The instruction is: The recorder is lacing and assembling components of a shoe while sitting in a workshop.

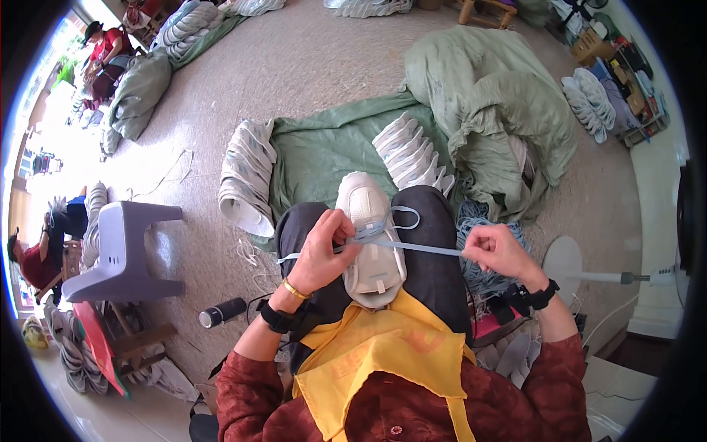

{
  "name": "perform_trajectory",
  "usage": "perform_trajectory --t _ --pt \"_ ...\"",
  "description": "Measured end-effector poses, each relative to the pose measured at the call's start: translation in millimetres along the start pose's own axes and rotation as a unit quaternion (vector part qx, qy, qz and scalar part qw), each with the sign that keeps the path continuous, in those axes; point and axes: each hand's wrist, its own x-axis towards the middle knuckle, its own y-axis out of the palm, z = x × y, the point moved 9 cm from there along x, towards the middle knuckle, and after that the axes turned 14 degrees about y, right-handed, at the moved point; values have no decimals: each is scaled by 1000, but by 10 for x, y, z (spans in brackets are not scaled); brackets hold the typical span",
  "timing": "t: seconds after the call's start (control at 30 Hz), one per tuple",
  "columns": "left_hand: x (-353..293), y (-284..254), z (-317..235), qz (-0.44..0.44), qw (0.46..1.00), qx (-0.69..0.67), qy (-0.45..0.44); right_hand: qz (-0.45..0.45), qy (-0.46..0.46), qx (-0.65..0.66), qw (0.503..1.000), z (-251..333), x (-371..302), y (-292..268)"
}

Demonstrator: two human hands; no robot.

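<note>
Between my knees rests a white shoe upper, its toe pointing away from me. A light blue shoelace crosses it, with a loop standing up to the right of the tongue. My left hand is over the shoe's left side, fingers pinched on the lace, and a lace end sticks out to its left. My right hand is out past my right knee, thumb and finger closed on the other stretch of lace, which is pulled straight.
Stacked white shoe uppers and another row lie on a green cloth ahead. Beside my right knee is a heap of blue laces. A purple plastic chair stands left, a big green sack far right. Other people sit at left.
</note>
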Motion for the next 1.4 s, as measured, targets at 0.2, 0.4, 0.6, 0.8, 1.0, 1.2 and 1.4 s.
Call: perform_trajectory --t 0.2,0.4,0.6,0.8,1.0,1.2,1.4 --pt "-11 -8 1 -40 999 0 17 -84 -127 -67 986 687 105 260" --pt "-12 3 23 -69 998 -1 -4 -111 -330 -158 924 1352 245 777" --pt "-28 -9 49 -63 998 23 -12 -78 -347 -258 898 1343 335 954" --pt "-54 -24 50 -74 996 7 -42 -108 -327 -186 920 1243 329 922" --pt "-85 -44 -37 -52 996 4 -68 -57 -219 -141 964 1129 495 877" --pt "-232 18 106 -61 983 -140 -97 -43 -209 -120 970 1112 551 858" --pt "-543 -340 67 -84 971 -178 -137 -57 -213 -133 966 1123 591 822"
